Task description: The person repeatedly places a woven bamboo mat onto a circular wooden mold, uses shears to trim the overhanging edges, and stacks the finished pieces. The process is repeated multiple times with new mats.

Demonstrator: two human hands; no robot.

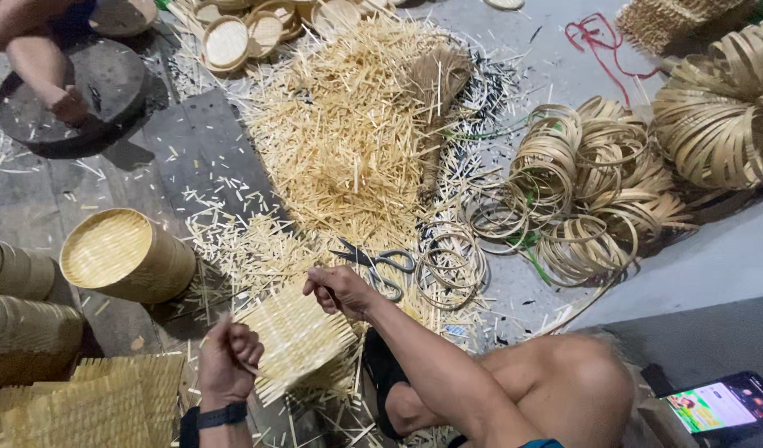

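Hands — left hand and right hand — pinch opposite edges of woven mat, lower centre, held taut; scissors lie just beyond.

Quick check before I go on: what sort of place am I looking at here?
Most likely a floor-level bamboo basket-weaving workshop. Both hands, left hand and right hand, hold a square woven bamboo mat; a heap of bamboo offcuts, coiled bamboo strip rings and a finished round woven basket lie around.

Left hand fisted, right hand pinching
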